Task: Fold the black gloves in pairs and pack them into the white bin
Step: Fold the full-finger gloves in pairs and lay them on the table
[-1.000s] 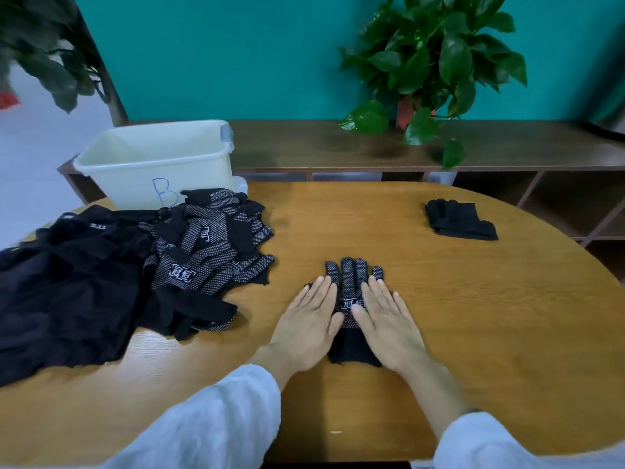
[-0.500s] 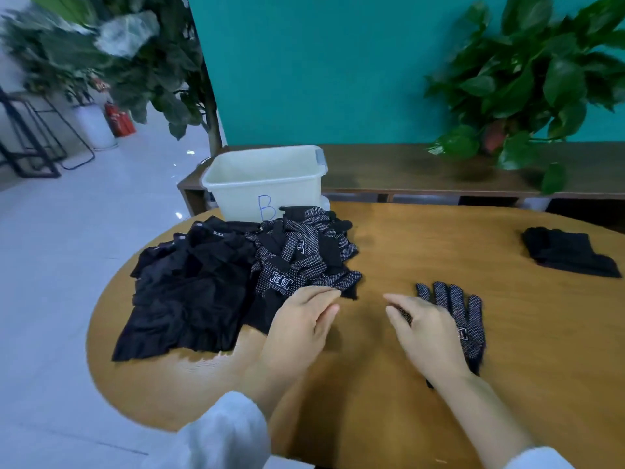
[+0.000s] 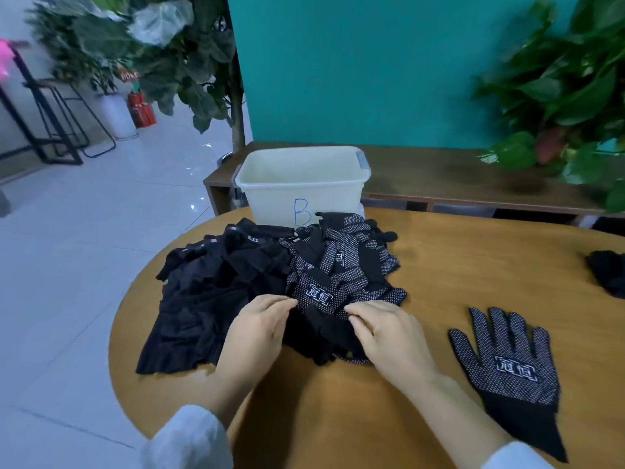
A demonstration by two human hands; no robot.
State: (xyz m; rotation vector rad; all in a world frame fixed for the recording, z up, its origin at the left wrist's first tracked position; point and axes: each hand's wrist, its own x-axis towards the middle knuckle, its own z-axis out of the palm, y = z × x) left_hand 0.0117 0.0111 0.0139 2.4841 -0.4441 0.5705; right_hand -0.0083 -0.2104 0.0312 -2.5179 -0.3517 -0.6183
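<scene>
Knit glove (image 3: 507, 370) with white grip dots lies flat, fingers pointing away, cuff toward person. Left hand (image 3: 257, 328) and right hand (image 3: 385, 330) both pinch the glove pile (image 3: 341, 265)

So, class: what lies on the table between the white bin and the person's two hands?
In the head view, the heap of dotted black gloves fills that stretch, from the white bin to the left hand and right hand.

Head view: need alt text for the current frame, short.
Both hands, left hand and right hand, pinch a dotted black glove atop the glove pile on a round wooden table. One glove lies flat to the right; the white bin stands behind the pile.
</scene>
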